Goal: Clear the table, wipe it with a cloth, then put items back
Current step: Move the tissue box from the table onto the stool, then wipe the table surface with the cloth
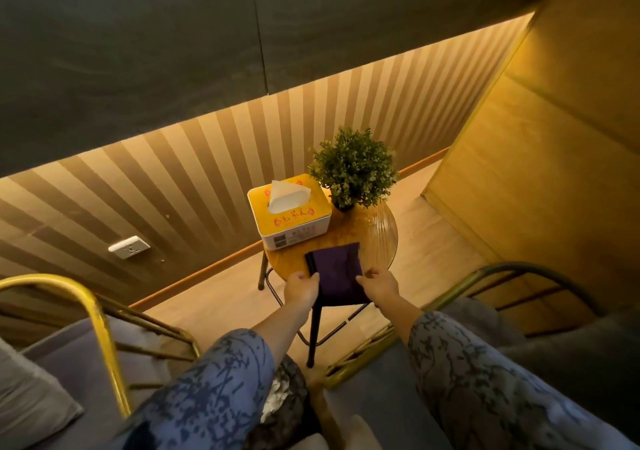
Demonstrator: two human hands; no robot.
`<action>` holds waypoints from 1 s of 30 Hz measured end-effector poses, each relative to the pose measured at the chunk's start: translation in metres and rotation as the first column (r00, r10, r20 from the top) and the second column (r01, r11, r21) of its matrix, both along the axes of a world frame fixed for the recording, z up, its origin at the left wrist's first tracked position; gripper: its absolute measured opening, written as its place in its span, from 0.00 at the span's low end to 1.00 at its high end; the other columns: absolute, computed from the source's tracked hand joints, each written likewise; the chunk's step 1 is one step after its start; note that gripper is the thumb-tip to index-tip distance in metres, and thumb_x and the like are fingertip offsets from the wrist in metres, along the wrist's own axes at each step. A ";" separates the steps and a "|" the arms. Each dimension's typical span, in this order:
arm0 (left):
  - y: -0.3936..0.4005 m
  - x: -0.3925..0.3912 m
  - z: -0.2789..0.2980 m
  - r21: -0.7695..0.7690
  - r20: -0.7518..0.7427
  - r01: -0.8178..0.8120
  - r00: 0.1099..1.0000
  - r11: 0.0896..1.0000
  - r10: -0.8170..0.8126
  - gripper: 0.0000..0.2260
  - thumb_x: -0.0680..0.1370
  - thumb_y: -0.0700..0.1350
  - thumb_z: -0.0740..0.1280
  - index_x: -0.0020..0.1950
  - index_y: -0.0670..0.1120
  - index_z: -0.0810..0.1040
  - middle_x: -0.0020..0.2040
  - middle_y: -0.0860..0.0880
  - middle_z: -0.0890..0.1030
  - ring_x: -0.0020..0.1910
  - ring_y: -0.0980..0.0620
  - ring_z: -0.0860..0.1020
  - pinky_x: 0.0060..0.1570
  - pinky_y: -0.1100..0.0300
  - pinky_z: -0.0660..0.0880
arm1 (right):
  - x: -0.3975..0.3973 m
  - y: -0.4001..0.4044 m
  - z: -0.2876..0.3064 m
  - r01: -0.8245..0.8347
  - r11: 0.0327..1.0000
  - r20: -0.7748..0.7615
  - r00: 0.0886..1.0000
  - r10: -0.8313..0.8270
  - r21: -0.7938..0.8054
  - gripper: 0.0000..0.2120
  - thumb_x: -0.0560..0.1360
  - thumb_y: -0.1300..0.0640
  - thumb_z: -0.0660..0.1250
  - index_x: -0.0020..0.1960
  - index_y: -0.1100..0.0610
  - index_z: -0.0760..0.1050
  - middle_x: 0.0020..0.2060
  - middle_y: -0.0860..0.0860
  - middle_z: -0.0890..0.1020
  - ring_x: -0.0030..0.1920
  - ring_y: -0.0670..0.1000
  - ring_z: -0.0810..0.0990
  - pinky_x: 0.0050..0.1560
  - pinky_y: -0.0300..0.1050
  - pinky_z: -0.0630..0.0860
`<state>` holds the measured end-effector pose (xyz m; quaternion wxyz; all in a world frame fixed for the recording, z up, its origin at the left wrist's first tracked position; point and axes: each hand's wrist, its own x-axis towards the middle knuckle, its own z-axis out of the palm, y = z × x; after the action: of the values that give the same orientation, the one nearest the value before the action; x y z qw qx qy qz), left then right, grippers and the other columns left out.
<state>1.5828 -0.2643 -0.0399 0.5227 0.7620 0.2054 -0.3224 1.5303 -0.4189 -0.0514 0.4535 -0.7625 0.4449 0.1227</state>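
Small round table [287, 262], wood top w/ dark metal legs: holds tissue box [292, 216] at far-left edge, potted plant [353, 167] just beside it at rear, ribbed glass plate [382, 235] on right side. Dark purple cloth [337, 273], folded, lies on near part of top, front end hanging over edge. Left hand [301, 287] pinches cloth's left edge, right hand [379, 285] pinches its right edge; both sleeves blue patterned.
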 end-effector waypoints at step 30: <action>0.044 -0.230 0.050 -0.240 0.390 -0.113 0.898 0.964 0.202 0.13 0.79 0.44 0.67 0.63 0.47 0.71 0.63 0.49 0.75 0.61 0.52 0.74 0.55 0.57 0.77 | -0.214 0.023 0.079 -0.241 0.802 0.379 0.925 0.019 0.546 0.14 0.78 0.59 0.67 0.62 0.52 0.73 0.57 0.54 0.80 0.58 0.57 0.79 0.56 0.59 0.80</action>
<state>1.3523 -0.2208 0.0104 0.6568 0.7334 0.1165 -0.1313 1.3161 -0.3960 0.0281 0.7281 -0.6249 0.2419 0.1447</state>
